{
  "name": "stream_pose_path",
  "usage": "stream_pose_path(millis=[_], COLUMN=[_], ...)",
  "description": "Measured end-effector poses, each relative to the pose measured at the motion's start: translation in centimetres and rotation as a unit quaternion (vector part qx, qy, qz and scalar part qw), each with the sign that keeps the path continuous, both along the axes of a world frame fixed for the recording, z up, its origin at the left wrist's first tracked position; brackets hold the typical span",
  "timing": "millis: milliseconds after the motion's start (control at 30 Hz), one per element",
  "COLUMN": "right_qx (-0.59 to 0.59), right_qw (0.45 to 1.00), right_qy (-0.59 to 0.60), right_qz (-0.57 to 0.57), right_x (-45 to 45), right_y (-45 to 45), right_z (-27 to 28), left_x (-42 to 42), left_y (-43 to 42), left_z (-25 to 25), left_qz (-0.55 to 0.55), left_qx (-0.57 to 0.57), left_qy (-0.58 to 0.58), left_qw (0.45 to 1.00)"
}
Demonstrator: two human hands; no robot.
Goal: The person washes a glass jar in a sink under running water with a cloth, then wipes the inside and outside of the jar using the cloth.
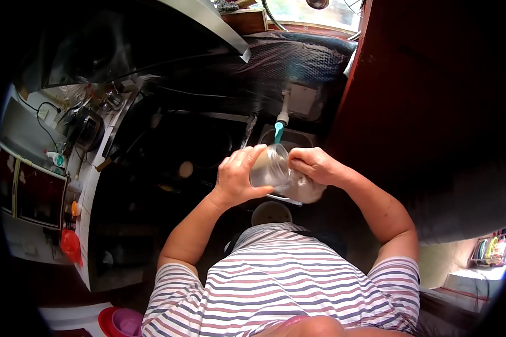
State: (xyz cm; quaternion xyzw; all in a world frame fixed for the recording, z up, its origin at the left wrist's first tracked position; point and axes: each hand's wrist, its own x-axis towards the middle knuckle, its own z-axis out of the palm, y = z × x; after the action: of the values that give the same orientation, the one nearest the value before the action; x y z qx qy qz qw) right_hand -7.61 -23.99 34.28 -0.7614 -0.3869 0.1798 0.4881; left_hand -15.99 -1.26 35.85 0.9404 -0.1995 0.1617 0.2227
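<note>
My left hand point(239, 178) is wrapped around a clear jar point(269, 168), which is tilted with its mouth toward my right hand. The fingers of my right hand point(315, 165) are curled together beside the jar's rim. Below them hangs a translucent, whitish bag point(308, 190), seemingly a plastic bag, gripped at its top. What it contains is too blurred to tell. Both hands are just in front of a sink point(298, 137) with a teal-handled faucet point(279, 130). Beneath the jar, close to my body, is a round pale container point(271, 213).
A dark range hood point(152, 45) overhangs the upper left. Along the left counter stand a dark rice cooker point(89, 128), a spray bottle point(56, 159) and a red plastic bag point(71, 245). A dark red panel point(410, 101) rises at the right. Red and pink basins point(123, 322) sit at the lower left.
</note>
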Motion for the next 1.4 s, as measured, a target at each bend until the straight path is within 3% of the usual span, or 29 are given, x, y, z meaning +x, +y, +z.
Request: stream_pose_path(millis=[133,300,467,567,600,700,900,967,1033,1133,1167,1233,1300,1400], right_qx=[-0.001,0.098,0.26,0.309,0.307,0.264,0.17,0.163,0.24,0.458,0.433,0.324,0.277,0.381], right_qw=[0.993,0.982,0.922,0.872,0.869,0.857,0.899,0.938,0.912,0.799,0.808,0.775,0.656,0.593], right_qy=[0.013,0.054,0.271,0.355,0.363,0.411,0.357,0.244,0.288,0.342,0.326,0.473,0.648,0.683], right_qz=[-0.116,-0.155,-0.098,-0.136,-0.135,-0.164,-0.186,-0.186,-0.165,-0.186,-0.232,-0.266,-0.271,-0.191], right_x=[2.3,3.0,2.1,1.3,1.9,2.7,1.6,1.2,0.8,0.7,1.6,0.3,-1.4,-2.0], right_y=[-2.4,-3.3,-2.3,-1.6,-1.7,-1.7,-1.9,-2.2,-3.0,-4.5,-5.1,-4.4,-3.2,-1.8], right_z=[-2.3,-1.7,0.8,1.5,0.0,-4.8,-7.4,-7.8,-6.3,-6.0,-9.4,-14.6,-17.9,-16.7], left_x=[0.1,-0.2,0.2,-0.6,-1.0,-1.6,-1.5,-1.5,-1.6,-1.4,-1.2,-1.2,-1.1,-0.9], left_y=[2.0,2.3,2.1,1.0,0.5,1.3,2.0,1.8,1.8,2.1,2.2,2.3,2.1,2.0], left_z=[0.9,0.6,-0.4,1.7,2.2,2.5,2.0,2.2,1.8,1.5,1.3,0.6,-0.1,-0.5], left_qz=[-0.005,-0.03,-0.108,-0.137,-0.143,-0.141,-0.124,-0.119,-0.126,-0.118,-0.12,-0.125,-0.122,-0.101], left_qx=[-0.108,-0.126,-0.159,-0.167,-0.214,-0.198,-0.213,-0.201,-0.273,-0.241,-0.243,-0.264,-0.275,-0.252], left_qy=[-0.015,-0.017,-0.077,-0.139,-0.117,-0.11,-0.105,-0.113,-0.093,-0.104,-0.107,-0.077,-0.065,-0.066], left_qw=[0.994,0.991,0.978,0.966,0.959,0.964,0.963,0.966,0.949,0.958,0.957,0.953,0.951,0.96])
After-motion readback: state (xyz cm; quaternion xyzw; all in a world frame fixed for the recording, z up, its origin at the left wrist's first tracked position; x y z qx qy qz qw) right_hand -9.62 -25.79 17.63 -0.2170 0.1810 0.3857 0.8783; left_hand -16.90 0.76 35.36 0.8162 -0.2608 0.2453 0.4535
